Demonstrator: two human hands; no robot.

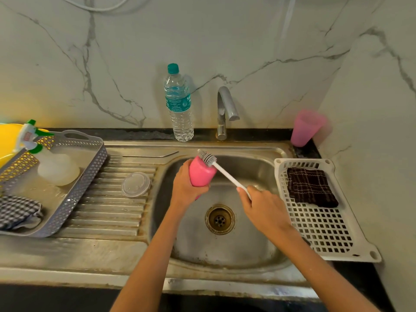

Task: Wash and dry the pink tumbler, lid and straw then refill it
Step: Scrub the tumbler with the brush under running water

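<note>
Over the steel sink basin (252, 244), my left hand (183, 184) grips the pink tumbler (201, 172), which is tilted with its closed base pointing up and away. My right hand (262, 202) holds the white handle of a bottle brush (221, 171). The brush's grey bristle head rests against the tumbler's upper end. A clear plastic lid (136, 184) lies flat on the ribbed drainboard to the left. A thin metal straw (150, 155) lies along the back of the drainboard. A full water bottle (179, 104) with a teal cap stands behind the sink.
The tap (225, 109) stands at the back, with no water running. A pink cup (306, 128) sits in the back right corner. On the right is a white rack (324, 235) with a dark checked cloth (311, 188). At the left, a grey basket (74, 199) holds a spray bottle (48, 158) and a checked cloth.
</note>
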